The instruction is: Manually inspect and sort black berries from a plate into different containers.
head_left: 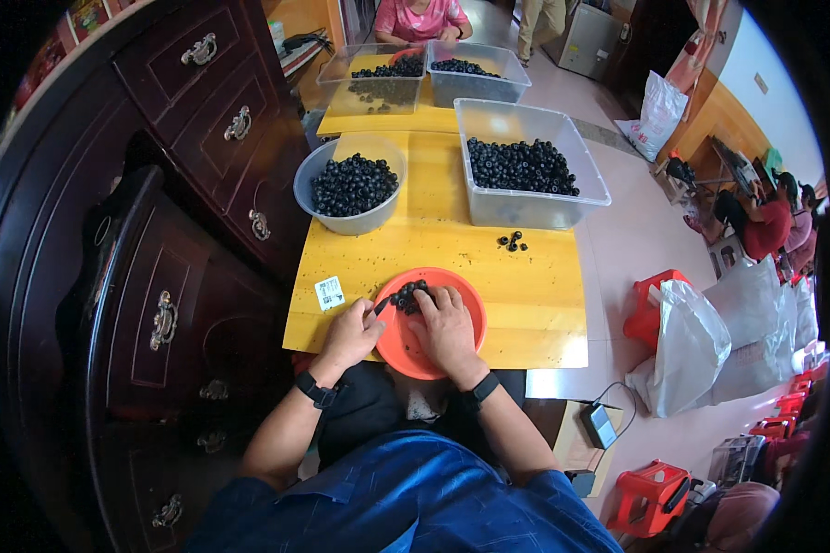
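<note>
The counter (pixel 526 286) is smooth yellow wood with a slight sheen. On it, the orange dish (pixel 461 309) looks like matt plastic; the tub (pixel 526 207) behind the dish is clear plastic. Left of the counter, the dark cabinet (pixel 203 120) is glossy wood with metal handles (pixel 238 123).

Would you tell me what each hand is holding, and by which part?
The left hand pinches a thin dark tool by its near end. The right hand rests on small black pieces in the orange dish; any grip is hidden.
</note>
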### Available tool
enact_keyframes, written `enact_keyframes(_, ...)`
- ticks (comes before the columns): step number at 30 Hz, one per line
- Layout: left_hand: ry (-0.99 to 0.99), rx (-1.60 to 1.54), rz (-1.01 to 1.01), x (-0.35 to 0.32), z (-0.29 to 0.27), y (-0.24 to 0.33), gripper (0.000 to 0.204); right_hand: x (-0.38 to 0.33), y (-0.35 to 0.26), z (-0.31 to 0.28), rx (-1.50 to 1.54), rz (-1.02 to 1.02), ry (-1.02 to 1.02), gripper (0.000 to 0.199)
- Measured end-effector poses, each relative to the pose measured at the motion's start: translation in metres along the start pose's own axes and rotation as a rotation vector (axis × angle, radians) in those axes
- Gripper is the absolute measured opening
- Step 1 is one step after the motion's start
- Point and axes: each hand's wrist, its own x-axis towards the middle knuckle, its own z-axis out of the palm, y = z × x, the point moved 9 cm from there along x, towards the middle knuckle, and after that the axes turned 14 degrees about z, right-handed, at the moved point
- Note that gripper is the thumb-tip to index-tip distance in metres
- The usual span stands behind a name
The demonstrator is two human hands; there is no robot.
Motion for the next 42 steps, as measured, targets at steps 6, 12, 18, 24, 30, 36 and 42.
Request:
enact_keyframes(6, 0.001, -0.048, -0.030, 0.003, -0.001, -0.003, 0.024, -0.019, 0.012, 0.006, -0.048, -0.115, -0.077, 0.032)
enact_keyframes(12, 0.073, -0.007, 0.049, 0.005, -0.006, -0.006, 0.021, -0.046, 0.001, -0.022, 0.045, -0.240, -0.150, 0.015)
enact_keyframes(18, 0.112, -0.029, 0.024, 0.002, -0.002, -0.013, 0.020, -0.057, -0.004, -0.022, 0.011, -0.289, -0.123, 0.015)
enact_keyframes(24, 0.061, -0.010, 0.027, 0.005, -0.002, -0.013, 0.025, -0.053, -0.005, -0.017, 0.047, -0.293, -0.131, 0.025)
enact_keyframes(30, 0.086, -0.074, 0.043, 0.003, -0.003, -0.007, 0.022, -0.036, 0.000, -0.007, 0.009, -0.155, -0.216, 0.024)
enact_keyframes(36, 0.024, -0.025, -0.022, -0.002, -0.005, -0.001, 0.032, -0.014, 0.026, -0.020, 0.443, 0.124, -0.109, 0.024)
enact_keyframes(42, 0.043, -0.087, -0.008, -0.006, -0.001, -0.010, 0.033, -0.029, 0.071, 0.023, 1.969, 0.779, -0.667, 0.037)
